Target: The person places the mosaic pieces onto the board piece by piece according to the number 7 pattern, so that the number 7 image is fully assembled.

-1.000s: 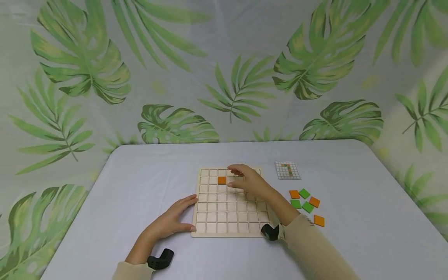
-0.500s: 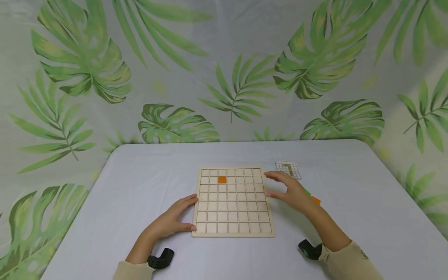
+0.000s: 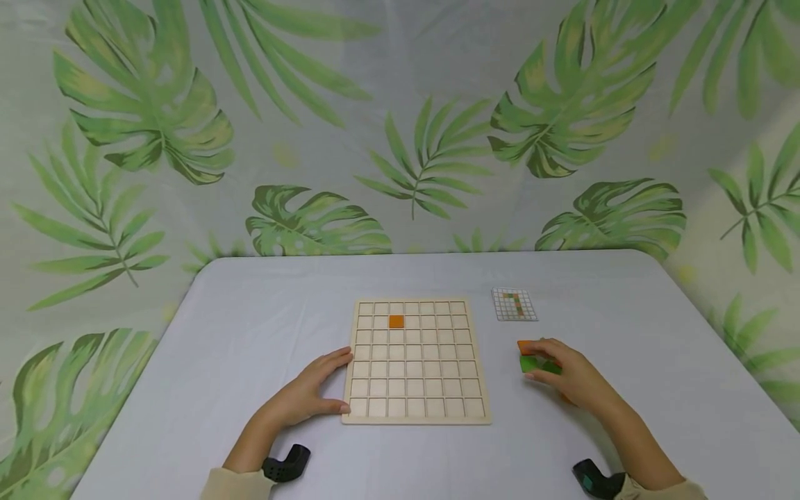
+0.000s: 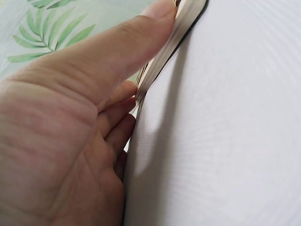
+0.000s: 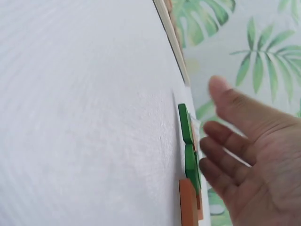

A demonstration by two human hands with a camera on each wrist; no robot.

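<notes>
A light wooden grid board (image 3: 415,368) lies in the middle of the table, and an orange square tile (image 3: 396,321) sits in one cell of its second row from the back. My left hand (image 3: 306,392) rests at the board's left edge; the left wrist view shows the thumb on the board's edge (image 4: 162,56) with relaxed fingers beside it. To the right of the board, my right hand (image 3: 575,375) hovers over loose tiles, thumb and fingers spread apart. Under it show a green tile (image 3: 528,364) and an orange tile (image 3: 523,347); other tiles are partly hidden by the hand.
A small card (image 3: 514,304) printed with a grid and an orange and green pattern lies behind the loose tiles. White cloth (image 3: 275,305) covers the table, and a leaf-patterned curtain (image 3: 437,229) hangs along its back edge.
My right hand has moved from over the board to the right, past its edge, and down over the loose tiles. The left hand has stayed at the board's left edge.
</notes>
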